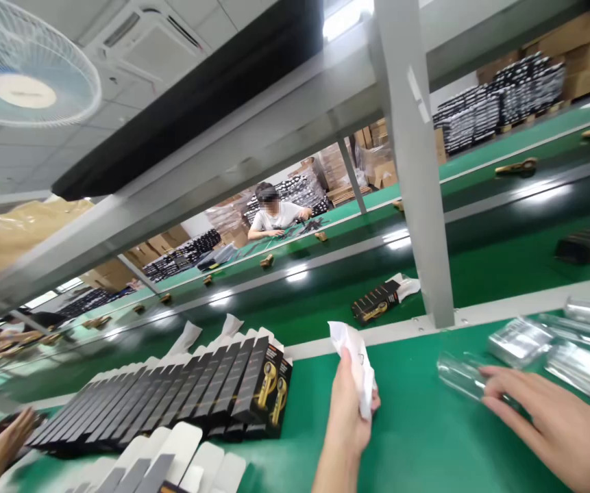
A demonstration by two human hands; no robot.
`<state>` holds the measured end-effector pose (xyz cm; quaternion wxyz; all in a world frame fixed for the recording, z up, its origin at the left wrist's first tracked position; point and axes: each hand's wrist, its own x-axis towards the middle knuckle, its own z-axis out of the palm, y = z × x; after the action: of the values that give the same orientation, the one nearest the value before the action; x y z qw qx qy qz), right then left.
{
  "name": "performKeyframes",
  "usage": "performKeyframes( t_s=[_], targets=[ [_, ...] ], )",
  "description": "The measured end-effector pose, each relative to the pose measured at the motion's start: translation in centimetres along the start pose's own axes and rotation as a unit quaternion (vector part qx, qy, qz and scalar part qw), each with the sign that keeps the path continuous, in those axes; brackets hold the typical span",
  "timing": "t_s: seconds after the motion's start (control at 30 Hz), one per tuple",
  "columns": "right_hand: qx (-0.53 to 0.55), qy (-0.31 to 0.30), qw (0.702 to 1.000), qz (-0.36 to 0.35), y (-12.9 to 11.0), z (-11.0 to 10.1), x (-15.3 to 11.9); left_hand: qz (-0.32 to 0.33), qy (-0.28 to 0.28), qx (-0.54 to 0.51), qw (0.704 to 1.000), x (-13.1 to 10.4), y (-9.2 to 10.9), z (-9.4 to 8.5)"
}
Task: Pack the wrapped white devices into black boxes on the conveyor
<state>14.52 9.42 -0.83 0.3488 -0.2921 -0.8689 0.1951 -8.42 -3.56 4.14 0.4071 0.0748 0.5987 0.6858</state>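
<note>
In the middle of the head view, my left hand [349, 404] is closed around a white wrapped packet [355, 356], holding it upright above the green bench. What is inside the wrapper is hidden. On the right, my right hand [546, 418] pinches the end of a clear plastic sleeve or tray [459, 375] between thumb and fingers, just over the bench surface. More clear plastic packs [523, 341] lie beyond and beside that hand. A long row of black boxes [253, 380] with gold tool pictures and open white flaps stands left of my left hand.
Another person's hand [4, 438] is at the far left end of the row. Open boxes [171, 455] stand in front. A grey metal post [418, 171] rises from the bench edge. Behind it, a conveyor [305, 301] carries a black box bundle [377, 301]. A co-worker [278, 216] sits opposite.
</note>
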Motion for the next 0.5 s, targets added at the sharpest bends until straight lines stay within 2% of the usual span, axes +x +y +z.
performKeyframes(
  t_s=[0.07, 0.17, 0.23, 0.3, 0.4, 0.5],
  targets=[
    [-0.030, -0.026, 0.999, -0.004, 0.0, -0.4, 0.2, -0.038, 0.007, -0.040, 0.998, -1.6, -1.2, 0.4],
    [-0.029, 0.020, 0.999, 0.010, -1.6, -0.9, 0.4, -0.058, -0.025, -0.088, 0.994, -3.5, -2.3, 1.2],
    [0.013, 0.042, 0.999, 0.031, -3.6, -1.0, 0.2, -0.038, -0.068, -0.120, 0.990, -4.5, -2.9, 2.0],
    [0.061, 0.025, 0.997, 0.044, -5.9, -0.7, -0.3, -0.006, -0.107, -0.132, 0.985, -5.3, -3.5, 3.1],
    [0.087, -0.007, 0.996, 0.016, -8.4, 0.2, -0.9, 0.004, -0.104, -0.070, 0.992, -6.2, -4.8, 4.5],
    [0.068, 0.002, 0.998, -0.016, -9.2, 0.8, -1.4, 0.011, -0.073, 0.020, 0.997, -6.8, -6.2, 5.3]
  ],
)
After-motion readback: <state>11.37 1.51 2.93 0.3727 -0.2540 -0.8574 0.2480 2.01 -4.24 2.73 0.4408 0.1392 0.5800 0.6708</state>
